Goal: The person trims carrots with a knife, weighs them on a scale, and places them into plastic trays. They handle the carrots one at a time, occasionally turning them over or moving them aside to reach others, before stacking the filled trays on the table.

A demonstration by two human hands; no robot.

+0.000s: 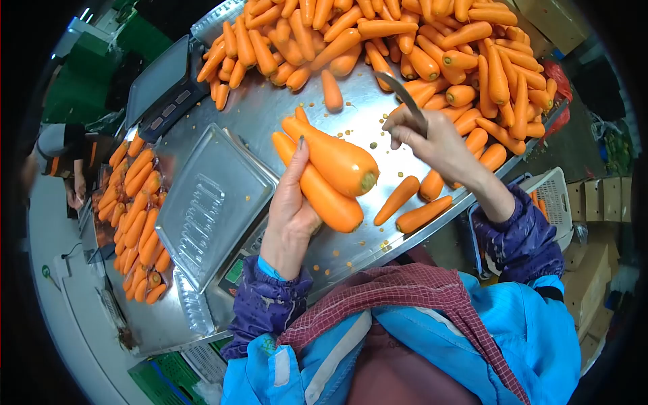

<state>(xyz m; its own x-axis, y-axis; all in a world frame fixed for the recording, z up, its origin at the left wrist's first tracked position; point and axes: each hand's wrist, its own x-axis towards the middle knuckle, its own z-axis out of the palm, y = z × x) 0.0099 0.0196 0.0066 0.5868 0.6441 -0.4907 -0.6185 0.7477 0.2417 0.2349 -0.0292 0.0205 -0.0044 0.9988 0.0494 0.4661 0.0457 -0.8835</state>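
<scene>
My left hand (pixel 291 214) is closed around at least two large carrots (pixel 337 155), held together above the metal table (pixel 351 253). One carrot's cut stem end faces right; a further orange tip shows behind them. In my right hand (pixel 439 147) is a knife (pixel 406 98), its curved blade pointing up and left, apart from the held carrots. Beneath my right wrist lie several loose carrots (pixel 422 214). A single carrot (pixel 331 91) rests between my hands and the big pile. Small cut stem bits (pixel 373 145) are scattered over the metal.
A large carrot pile (pixel 466 61) covers the table's far side. Left of my hands stands a scale with a metal tray (pixel 202 209); a second, dark scale (pixel 158 84) sits behind. Packed carrots (pixel 138 223) lie farther left, near another person's hand (pixel 79 185). A white crate (pixel 555 202) stands right.
</scene>
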